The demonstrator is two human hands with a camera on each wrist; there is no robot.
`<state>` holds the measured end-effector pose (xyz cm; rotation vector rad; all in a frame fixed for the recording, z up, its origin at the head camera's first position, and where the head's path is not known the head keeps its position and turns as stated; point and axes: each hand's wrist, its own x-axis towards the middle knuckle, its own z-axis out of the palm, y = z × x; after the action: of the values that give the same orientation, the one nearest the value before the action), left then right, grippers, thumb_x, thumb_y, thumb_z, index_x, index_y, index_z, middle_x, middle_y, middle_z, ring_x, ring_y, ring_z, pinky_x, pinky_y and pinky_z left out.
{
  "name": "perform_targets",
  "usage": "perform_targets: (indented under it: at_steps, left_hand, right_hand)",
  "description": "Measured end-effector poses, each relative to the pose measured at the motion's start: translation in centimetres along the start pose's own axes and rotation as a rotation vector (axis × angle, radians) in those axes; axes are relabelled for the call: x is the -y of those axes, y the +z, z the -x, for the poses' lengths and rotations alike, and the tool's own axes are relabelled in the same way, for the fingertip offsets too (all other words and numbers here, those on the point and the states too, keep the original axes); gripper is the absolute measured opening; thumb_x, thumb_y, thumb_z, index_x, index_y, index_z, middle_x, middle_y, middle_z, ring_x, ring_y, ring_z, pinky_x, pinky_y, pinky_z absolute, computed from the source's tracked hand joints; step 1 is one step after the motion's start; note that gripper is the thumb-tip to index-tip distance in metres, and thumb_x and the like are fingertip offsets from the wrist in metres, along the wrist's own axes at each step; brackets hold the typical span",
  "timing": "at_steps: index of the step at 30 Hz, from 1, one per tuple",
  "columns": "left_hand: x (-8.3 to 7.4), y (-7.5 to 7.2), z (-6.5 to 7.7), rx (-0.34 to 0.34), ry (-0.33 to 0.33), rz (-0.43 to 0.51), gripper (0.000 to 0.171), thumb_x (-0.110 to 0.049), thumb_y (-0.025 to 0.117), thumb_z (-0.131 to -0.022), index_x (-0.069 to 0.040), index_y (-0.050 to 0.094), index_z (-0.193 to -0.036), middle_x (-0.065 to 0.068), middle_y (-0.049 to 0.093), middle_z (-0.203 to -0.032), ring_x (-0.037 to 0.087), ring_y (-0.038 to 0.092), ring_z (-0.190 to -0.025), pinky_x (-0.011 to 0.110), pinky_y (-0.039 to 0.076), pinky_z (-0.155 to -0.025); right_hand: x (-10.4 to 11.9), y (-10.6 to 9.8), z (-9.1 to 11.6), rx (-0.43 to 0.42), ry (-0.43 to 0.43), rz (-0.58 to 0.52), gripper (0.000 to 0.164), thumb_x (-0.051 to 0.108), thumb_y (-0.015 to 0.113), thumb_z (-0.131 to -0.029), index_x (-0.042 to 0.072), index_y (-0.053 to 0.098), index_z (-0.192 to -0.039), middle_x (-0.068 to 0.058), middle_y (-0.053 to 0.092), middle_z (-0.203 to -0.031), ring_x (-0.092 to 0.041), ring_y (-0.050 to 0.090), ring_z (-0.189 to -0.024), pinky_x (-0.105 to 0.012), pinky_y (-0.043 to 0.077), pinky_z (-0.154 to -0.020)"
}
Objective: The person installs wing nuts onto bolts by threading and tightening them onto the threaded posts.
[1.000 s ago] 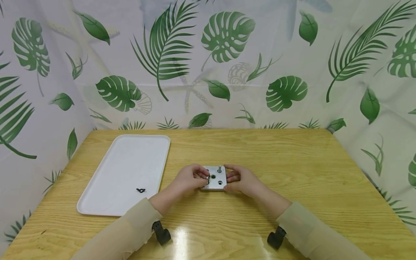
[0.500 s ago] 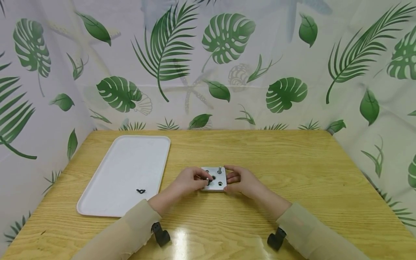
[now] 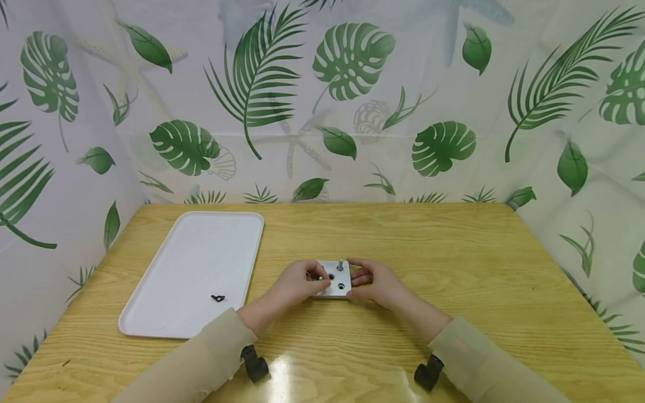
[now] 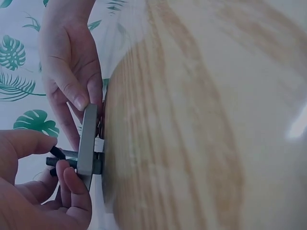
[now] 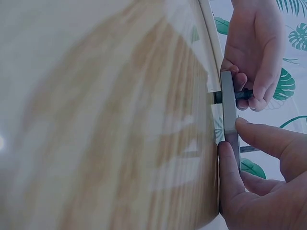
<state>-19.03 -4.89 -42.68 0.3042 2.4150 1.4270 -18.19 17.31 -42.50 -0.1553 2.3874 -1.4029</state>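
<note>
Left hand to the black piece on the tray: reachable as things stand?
Likely yes: the black piece lies uncovered on the tray. The left hand is busy at a bolt through the metal plate, so it'd need freeing first.

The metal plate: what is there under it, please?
The left wrist view shows a dark bolt end between the metal plate and the table. Most of the underside is hidden.

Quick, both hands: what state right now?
Left hand: fingers holding a black wing nut.
Right hand: holding the metal plate by its edge.
</note>
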Motion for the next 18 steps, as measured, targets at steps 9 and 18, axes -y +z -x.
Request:
perform_targets:
  at_steps: [9,18]
  left_hand:
    - [0.07,-0.74,0.02,0.017,-0.013,0.034,0.024,0.000,0.070,-0.089,-0.003,0.075,-0.112,0.009,0.072,-0.104,0.012,0.057,-0.080,0.022,0.047,-0.069]
    - [-0.07,-0.83,0.13,0.018,-0.069,0.067,0.025,0.006,0.061,-0.092,-0.002,0.080,-0.107,0.013,0.072,-0.120,0.012,0.057,-0.077,0.021,0.047,-0.066]
  right_hand:
    - [-0.02,-0.16,0.06,0.003,-0.023,-0.009,0.081,0.000,0.082,-0.088,-0.006,0.042,-0.158,-0.026,0.065,-0.129,-0.032,0.069,-0.116,-0.031,0.057,-0.090]
    - [-0.13,-0.08,-0.21,-0.001,0.013,-0.011,0.080,0.000,0.083,-0.088,-0.003,0.043,-0.159,-0.024,0.065,-0.130,-0.029,0.068,-0.116,-0.030,0.057,-0.091]
